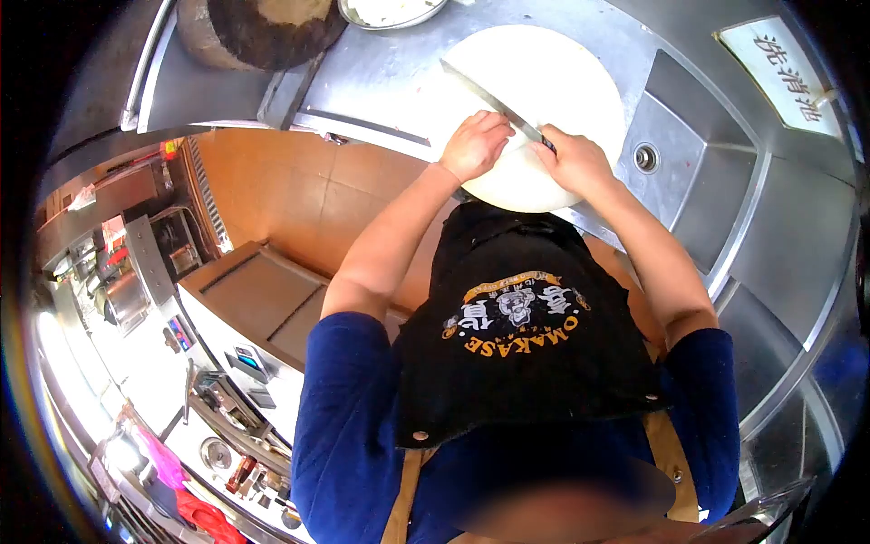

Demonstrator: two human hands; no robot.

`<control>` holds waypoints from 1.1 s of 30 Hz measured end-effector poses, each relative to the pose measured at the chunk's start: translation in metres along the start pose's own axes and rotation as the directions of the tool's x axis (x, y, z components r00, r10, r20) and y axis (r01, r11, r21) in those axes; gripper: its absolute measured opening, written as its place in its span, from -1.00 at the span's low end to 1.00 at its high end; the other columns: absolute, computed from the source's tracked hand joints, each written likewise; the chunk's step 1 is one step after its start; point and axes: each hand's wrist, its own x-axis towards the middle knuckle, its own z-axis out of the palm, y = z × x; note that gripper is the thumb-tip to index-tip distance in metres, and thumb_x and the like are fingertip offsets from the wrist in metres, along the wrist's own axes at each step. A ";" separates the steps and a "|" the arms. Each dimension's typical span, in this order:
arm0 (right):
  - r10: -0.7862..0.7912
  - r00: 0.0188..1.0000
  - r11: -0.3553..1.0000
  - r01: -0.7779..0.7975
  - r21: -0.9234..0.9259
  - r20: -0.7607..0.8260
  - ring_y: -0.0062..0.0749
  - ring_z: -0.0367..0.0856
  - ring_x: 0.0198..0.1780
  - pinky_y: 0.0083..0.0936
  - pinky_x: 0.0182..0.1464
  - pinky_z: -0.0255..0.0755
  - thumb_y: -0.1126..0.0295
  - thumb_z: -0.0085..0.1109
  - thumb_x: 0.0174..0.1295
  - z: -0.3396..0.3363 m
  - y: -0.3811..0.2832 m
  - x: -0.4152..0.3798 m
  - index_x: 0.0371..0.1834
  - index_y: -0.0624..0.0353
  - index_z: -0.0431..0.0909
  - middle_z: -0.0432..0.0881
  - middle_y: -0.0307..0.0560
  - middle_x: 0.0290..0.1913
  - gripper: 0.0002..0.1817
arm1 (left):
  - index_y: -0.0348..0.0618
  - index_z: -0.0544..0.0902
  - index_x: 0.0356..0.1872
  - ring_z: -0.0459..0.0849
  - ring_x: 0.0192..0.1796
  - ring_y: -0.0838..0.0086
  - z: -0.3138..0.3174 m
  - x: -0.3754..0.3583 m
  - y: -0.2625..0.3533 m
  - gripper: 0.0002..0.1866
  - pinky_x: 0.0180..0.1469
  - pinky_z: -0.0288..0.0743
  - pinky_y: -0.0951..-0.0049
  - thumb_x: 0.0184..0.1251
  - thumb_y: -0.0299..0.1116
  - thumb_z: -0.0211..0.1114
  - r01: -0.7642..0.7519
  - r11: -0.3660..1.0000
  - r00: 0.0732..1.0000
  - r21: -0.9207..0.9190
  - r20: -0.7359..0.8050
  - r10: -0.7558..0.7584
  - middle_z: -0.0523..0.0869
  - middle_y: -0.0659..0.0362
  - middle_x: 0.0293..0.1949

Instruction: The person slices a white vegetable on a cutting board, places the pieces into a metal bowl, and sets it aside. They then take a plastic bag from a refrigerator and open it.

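Note:
My right hand [575, 161] is wrapped round the dark handle of a kitchen knife [494, 102]. Its long blade points up and to the left across a round white cutting board [571, 77]. On the board's near left part, my left hand [477, 145] has its fingers curled and bunched together beside the blade. A pale bit shows at those fingertips, too white against the board for me to tell what it is.
To the board's right is a steel sink [671, 136] with a drain. A thick round wooden block [217, 36] and a metal bowl [391, 20] of white pieces stand at the far left. A sign [781, 72] hangs on the right.

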 end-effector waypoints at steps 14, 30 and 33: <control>-0.013 1.000 0.999 0.014 0.030 -0.020 0.12 0.71 -0.21 0.00 -0.17 0.54 0.03 0.03 0.44 0.030 0.008 0.009 -0.07 0.03 0.54 0.73 0.11 -0.27 -0.68 | -0.19 0.69 -0.15 0.60 0.05 0.13 -0.003 -0.010 0.000 -0.77 0.15 0.52 0.25 0.13 -0.56 0.36 0.013 1.000 1.000 -0.015 -0.009 -0.013 0.67 0.07 -0.02; -0.004 1.000 0.998 0.004 0.068 -0.001 0.09 0.71 -0.21 -0.02 -0.16 0.53 0.04 0.05 0.44 0.032 -0.003 0.009 -0.07 0.05 0.55 0.72 0.08 -0.30 -0.68 | -0.16 0.71 -0.20 0.59 -0.01 0.18 0.000 -0.019 -0.002 -0.78 0.10 0.54 0.29 0.09 -0.56 0.35 0.027 1.000 0.997 0.000 -0.069 -0.027 0.66 0.14 -0.10; -0.017 1.000 0.999 0.017 0.043 -0.008 0.09 0.71 -0.21 -0.02 -0.16 0.54 0.03 0.05 0.44 0.021 -0.009 0.006 -0.05 0.03 0.56 0.72 0.09 -0.29 -0.67 | -0.17 0.70 -0.17 0.60 0.02 0.15 -0.006 -0.019 -0.004 -0.78 0.11 0.54 0.26 0.12 -0.56 0.36 0.019 1.000 0.998 0.002 -0.057 -0.019 0.66 0.11 -0.06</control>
